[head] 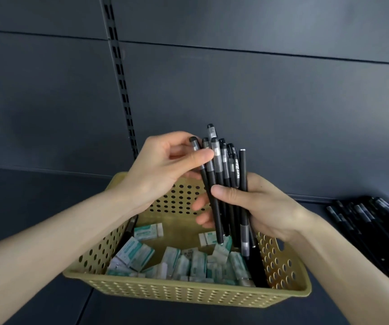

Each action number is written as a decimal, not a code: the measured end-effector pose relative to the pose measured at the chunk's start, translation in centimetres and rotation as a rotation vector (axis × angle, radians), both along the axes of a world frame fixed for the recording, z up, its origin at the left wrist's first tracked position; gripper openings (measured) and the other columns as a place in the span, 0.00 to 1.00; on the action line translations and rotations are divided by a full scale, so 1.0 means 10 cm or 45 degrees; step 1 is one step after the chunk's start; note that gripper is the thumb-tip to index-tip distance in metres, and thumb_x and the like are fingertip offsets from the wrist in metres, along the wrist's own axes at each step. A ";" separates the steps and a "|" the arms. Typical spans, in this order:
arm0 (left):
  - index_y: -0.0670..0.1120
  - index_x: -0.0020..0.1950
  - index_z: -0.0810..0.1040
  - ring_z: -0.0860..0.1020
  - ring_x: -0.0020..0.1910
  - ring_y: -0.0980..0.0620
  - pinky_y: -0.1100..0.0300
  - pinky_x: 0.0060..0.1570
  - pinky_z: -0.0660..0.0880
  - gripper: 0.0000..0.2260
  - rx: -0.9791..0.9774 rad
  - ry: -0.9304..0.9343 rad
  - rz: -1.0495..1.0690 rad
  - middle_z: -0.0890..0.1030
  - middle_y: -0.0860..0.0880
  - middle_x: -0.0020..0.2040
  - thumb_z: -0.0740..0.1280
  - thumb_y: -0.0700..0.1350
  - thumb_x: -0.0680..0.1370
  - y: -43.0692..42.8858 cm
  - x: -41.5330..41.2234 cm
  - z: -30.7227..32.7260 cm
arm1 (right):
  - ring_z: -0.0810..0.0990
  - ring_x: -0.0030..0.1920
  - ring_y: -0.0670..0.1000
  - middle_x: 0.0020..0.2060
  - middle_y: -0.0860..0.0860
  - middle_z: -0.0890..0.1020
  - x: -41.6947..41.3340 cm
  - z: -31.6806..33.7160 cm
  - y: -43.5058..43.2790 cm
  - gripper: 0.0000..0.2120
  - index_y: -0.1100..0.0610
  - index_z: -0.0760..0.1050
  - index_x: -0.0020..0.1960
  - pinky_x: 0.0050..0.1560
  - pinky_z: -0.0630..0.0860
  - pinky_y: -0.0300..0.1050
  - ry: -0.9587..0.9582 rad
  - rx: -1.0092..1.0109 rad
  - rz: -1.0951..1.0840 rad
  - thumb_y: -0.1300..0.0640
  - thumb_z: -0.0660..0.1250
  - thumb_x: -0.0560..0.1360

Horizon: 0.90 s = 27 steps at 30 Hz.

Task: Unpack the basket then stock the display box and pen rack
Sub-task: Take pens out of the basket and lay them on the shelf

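1. While my right hand [262,208] holds a bundle of black pens [227,184] upright above the basket [188,295], my left hand [163,167] is at the top of this bundle.
2. My right fingers and thumb are curled around the middle of the bundle, so this grip is closed firmly on the pens. Their caps point up and their lower ends hang over the inside of the basket.
3. My left thumb and forefinger pinch the leftmost pen [199,160] just under its cap. The other left fingers are bent loosely behind it. This pen leans a little to the left, away from the other caps, but lower down it is inside my right grip together with the others.
4. The basket is of olive-yellow plastic with round holes in its walls. It stands on the dark shelf [36,191], directly under my two hands.
5. In the basket lie many small white-and-green boxes [139,252], in disorder, mostly in the near half. A dark pen [130,228] leans against the left wall, and more dark pens lie in the near right corner, under the bundle.
6. On the shelf at the right, well apart from the basket, lies a row of black pens [364,233] side by side.
7. Behind the shelf is a dark back panel [259,90] with a slotted upright [120,73].
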<state>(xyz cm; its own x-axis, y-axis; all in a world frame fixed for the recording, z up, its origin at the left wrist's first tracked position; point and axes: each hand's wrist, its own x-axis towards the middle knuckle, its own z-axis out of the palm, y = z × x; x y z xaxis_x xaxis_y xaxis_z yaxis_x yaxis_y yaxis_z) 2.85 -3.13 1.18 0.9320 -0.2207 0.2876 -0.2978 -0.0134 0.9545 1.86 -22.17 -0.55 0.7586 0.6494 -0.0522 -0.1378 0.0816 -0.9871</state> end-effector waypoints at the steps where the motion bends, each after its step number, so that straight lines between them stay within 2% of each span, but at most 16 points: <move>1: 0.42 0.52 0.80 0.83 0.46 0.51 0.63 0.44 0.78 0.15 -0.003 -0.033 -0.010 0.84 0.45 0.46 0.71 0.49 0.70 -0.01 -0.01 0.03 | 0.82 0.41 0.58 0.44 0.60 0.82 -0.01 0.02 0.02 0.09 0.60 0.77 0.53 0.41 0.80 0.51 -0.047 0.002 -0.006 0.57 0.64 0.76; 3: 0.43 0.56 0.77 0.81 0.50 0.52 0.60 0.51 0.77 0.17 0.000 -0.058 -0.066 0.82 0.47 0.48 0.70 0.50 0.71 -0.03 0.00 0.10 | 0.79 0.36 0.54 0.39 0.57 0.79 -0.02 0.08 0.05 0.08 0.62 0.76 0.47 0.40 0.77 0.51 -0.135 -0.002 -0.033 0.57 0.64 0.75; 4: 0.44 0.58 0.75 0.80 0.51 0.51 0.56 0.54 0.77 0.19 -0.009 -0.026 -0.116 0.82 0.48 0.48 0.70 0.51 0.71 -0.05 0.00 0.12 | 0.77 0.35 0.52 0.38 0.56 0.78 -0.03 0.11 0.07 0.09 0.64 0.74 0.48 0.40 0.76 0.49 -0.148 0.015 -0.040 0.57 0.64 0.75; 7: 0.47 0.65 0.69 0.81 0.55 0.45 0.46 0.52 0.79 0.27 -0.172 0.168 -0.310 0.81 0.44 0.56 0.73 0.48 0.68 -0.19 0.01 0.23 | 0.75 0.33 0.51 0.35 0.55 0.75 -0.09 0.19 0.10 0.10 0.67 0.72 0.50 0.39 0.75 0.46 -0.164 0.076 -0.041 0.59 0.63 0.75; 10: 0.50 0.69 0.66 0.82 0.53 0.43 0.52 0.46 0.80 0.29 -0.355 0.157 -0.445 0.83 0.45 0.55 0.72 0.44 0.69 -0.38 -0.03 0.38 | 0.74 0.33 0.50 0.34 0.54 0.74 -0.21 0.27 0.05 0.06 0.63 0.71 0.46 0.38 0.74 0.45 -0.186 0.121 -0.056 0.60 0.63 0.76; 13: 0.52 0.64 0.70 0.83 0.51 0.42 0.54 0.44 0.80 0.22 -0.334 0.009 -0.460 0.84 0.44 0.51 0.70 0.43 0.72 -0.64 -0.16 0.49 | 0.75 0.34 0.50 0.35 0.53 0.76 -0.37 0.35 -0.16 0.04 0.63 0.72 0.45 0.39 0.76 0.44 -0.245 0.131 -0.119 0.61 0.63 0.76; 16: 0.49 0.53 0.75 0.83 0.51 0.42 0.51 0.44 0.80 0.10 -0.270 -0.067 -0.510 0.84 0.43 0.49 0.69 0.41 0.74 -0.96 -0.35 0.54 | 0.76 0.37 0.52 0.37 0.53 0.77 -0.57 0.36 -0.50 0.07 0.64 0.72 0.50 0.42 0.76 0.45 -0.306 0.118 -0.167 0.61 0.63 0.75; 18: 0.48 0.50 0.76 0.83 0.51 0.41 0.45 0.44 0.80 0.07 -0.244 -0.085 -0.533 0.84 0.42 0.50 0.70 0.41 0.74 -1.20 -0.50 0.54 | 0.76 0.37 0.53 0.37 0.54 0.77 -0.74 0.35 -0.77 0.07 0.64 0.72 0.49 0.42 0.76 0.46 -0.340 0.097 -0.195 0.60 0.63 0.75; 20: 0.49 0.49 0.77 0.82 0.51 0.40 0.29 0.44 0.75 0.07 -0.171 -0.095 -0.554 0.84 0.42 0.50 0.71 0.43 0.73 -1.50 -0.67 0.51 | 0.76 0.38 0.53 0.37 0.54 0.77 -0.93 0.30 -1.07 0.06 0.63 0.73 0.48 0.43 0.76 0.47 -0.358 0.073 -0.211 0.59 0.63 0.75; 22: 0.51 0.49 0.77 0.82 0.51 0.39 0.20 0.39 0.67 0.09 -0.093 -0.077 -0.600 0.84 0.43 0.51 0.72 0.44 0.72 -1.82 -0.86 0.44 | 0.76 0.37 0.52 0.37 0.53 0.77 -1.14 0.21 -1.41 0.10 0.66 0.73 0.51 0.43 0.76 0.46 -0.314 0.059 -0.219 0.59 0.64 0.76; 25: 0.52 0.51 0.76 0.82 0.49 0.37 0.23 0.34 0.69 0.13 -0.015 -0.012 -0.669 0.84 0.43 0.50 0.73 0.41 0.71 -2.28 -1.11 0.29 | 0.77 0.37 0.52 0.36 0.53 0.78 -1.43 0.09 -1.92 0.10 0.65 0.73 0.53 0.42 0.76 0.46 -0.216 0.021 -0.199 0.58 0.64 0.76; 27: 0.52 0.52 0.75 0.82 0.48 0.36 0.28 0.36 0.72 0.15 0.050 0.013 -0.644 0.84 0.43 0.49 0.73 0.40 0.70 -2.55 -1.23 0.21 | 0.77 0.36 0.52 0.35 0.53 0.78 -1.56 0.03 -2.18 0.07 0.62 0.74 0.51 0.41 0.76 0.46 -0.169 -0.001 -0.194 0.59 0.64 0.76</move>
<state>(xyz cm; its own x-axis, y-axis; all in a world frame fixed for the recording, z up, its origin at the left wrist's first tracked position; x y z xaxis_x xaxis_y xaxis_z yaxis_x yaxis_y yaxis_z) -9.48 -28.59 3.23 0.7081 -0.6560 0.2614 -0.2668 0.0942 0.9591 -13.77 -44.01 -0.26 0.8483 0.5266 0.0546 0.0078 0.0907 -0.9958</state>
